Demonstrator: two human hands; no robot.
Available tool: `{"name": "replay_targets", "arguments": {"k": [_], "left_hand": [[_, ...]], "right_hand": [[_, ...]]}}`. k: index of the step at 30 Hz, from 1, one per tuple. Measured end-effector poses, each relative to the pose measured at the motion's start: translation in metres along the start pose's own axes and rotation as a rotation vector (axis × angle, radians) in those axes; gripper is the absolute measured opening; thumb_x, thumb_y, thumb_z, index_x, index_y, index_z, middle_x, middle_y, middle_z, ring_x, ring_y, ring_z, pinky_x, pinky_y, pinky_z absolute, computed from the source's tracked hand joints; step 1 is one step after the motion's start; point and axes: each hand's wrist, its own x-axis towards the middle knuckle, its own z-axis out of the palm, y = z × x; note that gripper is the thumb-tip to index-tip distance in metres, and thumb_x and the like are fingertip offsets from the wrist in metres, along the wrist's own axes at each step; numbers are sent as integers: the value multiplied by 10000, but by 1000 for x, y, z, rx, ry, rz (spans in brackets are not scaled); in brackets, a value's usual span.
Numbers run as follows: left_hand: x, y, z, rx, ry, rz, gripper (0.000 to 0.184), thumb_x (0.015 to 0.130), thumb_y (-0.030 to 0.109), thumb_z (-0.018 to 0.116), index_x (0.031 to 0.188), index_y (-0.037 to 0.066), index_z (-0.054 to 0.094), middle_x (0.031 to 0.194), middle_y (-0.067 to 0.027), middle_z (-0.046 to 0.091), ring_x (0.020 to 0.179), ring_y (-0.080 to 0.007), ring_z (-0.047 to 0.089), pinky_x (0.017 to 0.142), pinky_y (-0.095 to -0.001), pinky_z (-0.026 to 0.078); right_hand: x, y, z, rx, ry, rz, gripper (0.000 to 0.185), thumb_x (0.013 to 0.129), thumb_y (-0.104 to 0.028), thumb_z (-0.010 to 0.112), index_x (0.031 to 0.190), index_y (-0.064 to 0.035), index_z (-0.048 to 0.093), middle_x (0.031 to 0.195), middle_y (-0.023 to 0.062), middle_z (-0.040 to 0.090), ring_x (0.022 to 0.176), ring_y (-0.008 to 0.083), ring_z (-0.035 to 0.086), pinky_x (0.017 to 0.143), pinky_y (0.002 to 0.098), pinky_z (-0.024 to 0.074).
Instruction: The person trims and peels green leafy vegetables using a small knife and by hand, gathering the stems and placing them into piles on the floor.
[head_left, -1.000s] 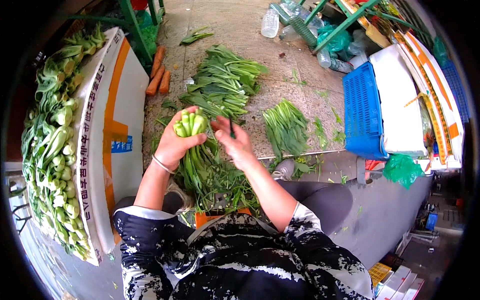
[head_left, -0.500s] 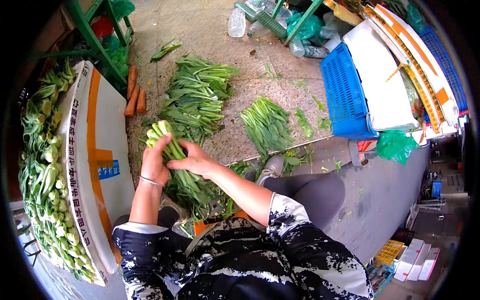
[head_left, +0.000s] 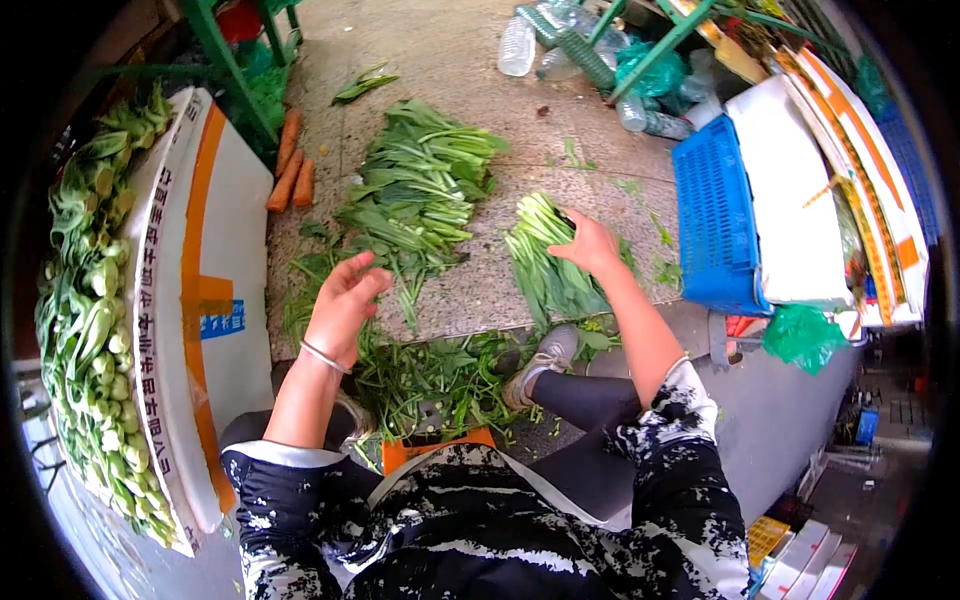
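My left hand (head_left: 345, 300) is raised with nothing in it, its fingers apart and slightly curled, near the lower edge of the larger pile of leafy greens (head_left: 425, 170). To the right, my right hand (head_left: 588, 243) is at the smaller pile of leafy greens (head_left: 540, 260), thumb and fingers around stems at its upper right. A small dark thing shows beside those fingers; I cannot make out what it is. Loose trimmed leaves (head_left: 430, 380) lie between my feet.
Carrots (head_left: 288, 165) lie beside a white foam box (head_left: 235, 230) at left, with bok choy (head_left: 110, 350) along its outer side. A blue crate (head_left: 715, 215) stands at right. Plastic bottles (head_left: 517, 47) lie at the back, by green table legs (head_left: 660, 50).
Both hands were together on a bunch of greens at the left. Now they are apart: the right hand is over at the smaller pile, the left is empty. The view has shifted slightly.
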Motion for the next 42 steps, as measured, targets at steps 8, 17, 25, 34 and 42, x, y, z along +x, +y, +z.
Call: {"name": "replay_targets", "arguments": {"k": [8,17,25,34,42], "left_hand": [[-4,24,-20,-172,118,113,455,835,201,582,1228,39,421,1076,-53,556,995,-159,511,836,-335,385],[-11,33,-35,-211,234,239,376,831,178,578,1165,47,468,1082,-36,547,986,-139,517,821,-318,402],[-11,24,-49,-247,288,227,346,812,146,603,1131,60,500,1015,-14,554,924,-122,519,779,-302,418],[-2,16,-44,-129,178,197,255,818,122,575,1064,55,568,996,-3,579,898,-100,526,769,-281,418],[-14,7,-16,-202,-120,139,327,842,210,614,1120,47,565,959,-33,630,781,-123,590,628,-255,477]], "right_hand": [[24,63,61,132,-103,239,1011,555,-389,813,1373,-117,284,1283,176,457,1167,287,461,978,353,370],[29,-48,111,483,278,47,445,694,-278,720,1052,-57,577,935,138,632,848,258,612,726,347,480],[42,-131,177,272,303,-74,271,746,-248,668,929,-53,630,834,123,654,771,313,626,671,383,477],[-44,-156,79,1203,-9,55,264,749,-156,697,949,-13,600,720,40,620,505,62,493,414,199,357],[-110,-181,90,1197,-23,-209,178,766,-125,697,889,-20,621,693,-17,566,534,47,484,451,197,398]]}}
